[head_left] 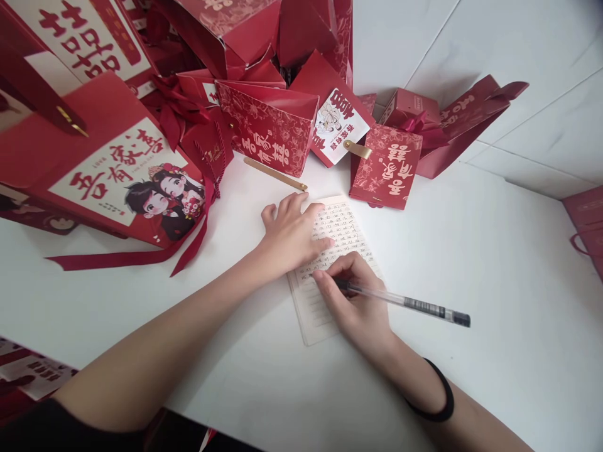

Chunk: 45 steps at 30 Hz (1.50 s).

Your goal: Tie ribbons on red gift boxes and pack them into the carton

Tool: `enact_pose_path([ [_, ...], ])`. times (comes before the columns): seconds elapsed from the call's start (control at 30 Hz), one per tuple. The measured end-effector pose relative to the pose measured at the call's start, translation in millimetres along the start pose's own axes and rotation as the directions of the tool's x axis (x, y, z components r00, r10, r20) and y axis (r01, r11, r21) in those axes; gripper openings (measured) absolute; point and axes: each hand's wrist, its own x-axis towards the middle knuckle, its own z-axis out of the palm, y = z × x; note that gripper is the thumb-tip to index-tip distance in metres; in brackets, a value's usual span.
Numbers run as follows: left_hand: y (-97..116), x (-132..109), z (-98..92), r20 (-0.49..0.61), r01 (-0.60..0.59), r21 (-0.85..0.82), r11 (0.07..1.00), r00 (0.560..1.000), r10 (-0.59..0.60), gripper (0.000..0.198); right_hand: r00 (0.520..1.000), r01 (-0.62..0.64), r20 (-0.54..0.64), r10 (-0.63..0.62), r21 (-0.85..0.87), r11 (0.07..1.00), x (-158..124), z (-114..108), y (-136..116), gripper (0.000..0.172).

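Note:
A small lined notebook lies at a slant on the white table, its upper part filled with rows of handwriting and its lower lines blank. My left hand rests spread over the notebook's upper left edge, the thumb on the page and other fingers reaching onto the table. In my right hand is a clear-barrelled pen with a black grip and black end cap, pinched between thumb and fingers. The pen's tip is near the lowest written line, partly hidden by my thumb. A black band circles my right wrist.
Red gift boxes and bags with Chinese lettering crowd the back, including a large box with a cartoon couple and a smaller flowered box. A gold strap lies beyond my left hand. White tiled wall stands behind; another red bag is far right.

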Motion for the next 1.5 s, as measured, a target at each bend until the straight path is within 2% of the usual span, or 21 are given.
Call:
enact_pose_path([
  [0.13, 0.6, -0.8, -1.5, 0.012, -0.006, -0.008, 1.0, 1.0, 0.006, 0.059, 0.995, -0.094, -0.022, 0.093, -0.036, 0.995, 2.3, -2.1, 0.8, 0.031],
  [0.3, 1.0, -0.6, -1.3, 0.007, -0.006, -0.015, 1.0, 1.0, 0.006, 0.059, 0.983, -0.177, 0.03, 0.182, -0.121, 0.977, 3.5, -1.1, 1.8, 0.035],
  [0.67, 1.4, -2.9, -2.0, 0.002, -0.009, -0.011, 1.0, 1.0, 0.009, 0.06, 0.987, -0.139, 0.054, 0.151, -0.182, 0.973, 3.7, 0.7, 5.2, 0.032],
  [0.87, 1.3, -2.1, -2.4, 0.01, -0.01, -0.013, 1.0, 1.0, 0.01, 0.06, 0.979, -0.196, 0.026, 0.205, -0.194, 0.961, 3.1, 0.8, 3.6, 0.034],
  [1.23, 1.6, -2.7, -2.7, 0.011, -0.01, -0.017, 1.0, 1.0, 0.01, 0.059, 0.984, -0.171, 0.001, 0.175, -0.222, 0.96, 2.6, 0.9, 4.9, 0.032],
  [1.37, 1.9, -3.0, -3.2, 0.012, -0.013, -0.018, 1.0, 1.0, 0.014, 0.059, 0.978, -0.207, -0.006, 0.211, -0.218, 0.954, 2.8, 0.8, 3.9, 0.033],
  [1.43, 2.0, -3.0, -3.0, 0.013, -0.012, -0.022, 1.0, 1.0, 0.013, 0.059, 0.974, -0.226, -0.015, 0.227, -0.191, 0.955, 2.6, 0.0, 3.1, 0.033],
  [1.5, 1.8, -2.7, -2.3, 0.016, -0.01, -0.028, 1.0, 1.0, 0.01, 0.059, 0.968, -0.249, -0.012, 0.249, -0.084, 0.965, 2.4, -1.1, 3.0, 0.035],
])
